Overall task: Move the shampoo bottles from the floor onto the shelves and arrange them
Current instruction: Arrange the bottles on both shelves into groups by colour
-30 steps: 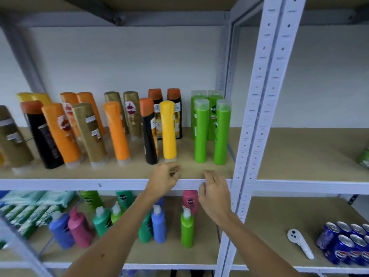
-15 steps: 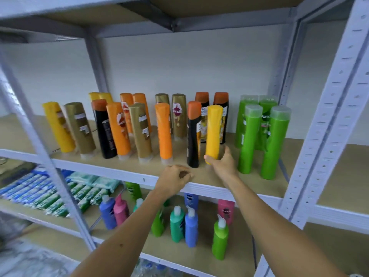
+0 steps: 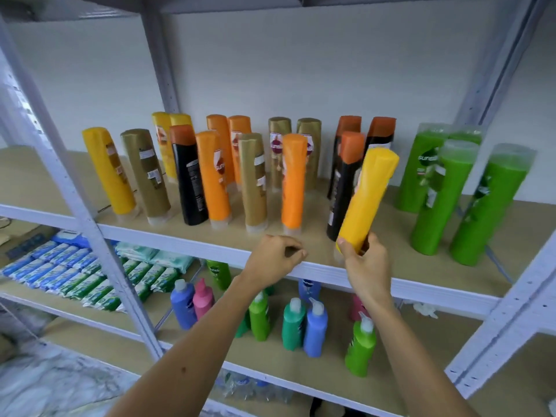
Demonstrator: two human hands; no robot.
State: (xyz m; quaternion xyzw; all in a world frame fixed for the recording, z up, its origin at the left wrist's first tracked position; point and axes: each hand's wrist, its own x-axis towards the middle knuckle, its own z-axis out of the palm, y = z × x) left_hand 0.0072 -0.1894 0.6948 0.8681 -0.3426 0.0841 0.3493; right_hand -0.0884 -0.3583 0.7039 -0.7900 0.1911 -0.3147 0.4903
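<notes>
My right hand [image 3: 365, 266] grips the lower end of a yellow shampoo bottle [image 3: 368, 197], which is lifted off the upper shelf [image 3: 436, 284] and leans to the right. A black bottle with an orange cap [image 3: 344, 185] stands just behind it. My left hand [image 3: 275, 260] rests loosely curled on the shelf's front edge and holds nothing. Left of it stand several orange, gold, yellow and black bottles, among them an orange one [image 3: 293, 185]. Green bottles [image 3: 437, 200] stand at the right.
A white upright post [image 3: 75, 203] crosses the left of the view and another [image 3: 508, 320] the right. The lower shelf [image 3: 400, 383] holds pump bottles [image 3: 314, 329] and soap packs [image 3: 63, 272]. Marble floor [image 3: 45, 383] shows at the bottom left.
My right hand has closed round the yellow bottle, lifted it from the shelf and tipped it rightward. My left hand stayed on the shelf edge. The view shifted left.
</notes>
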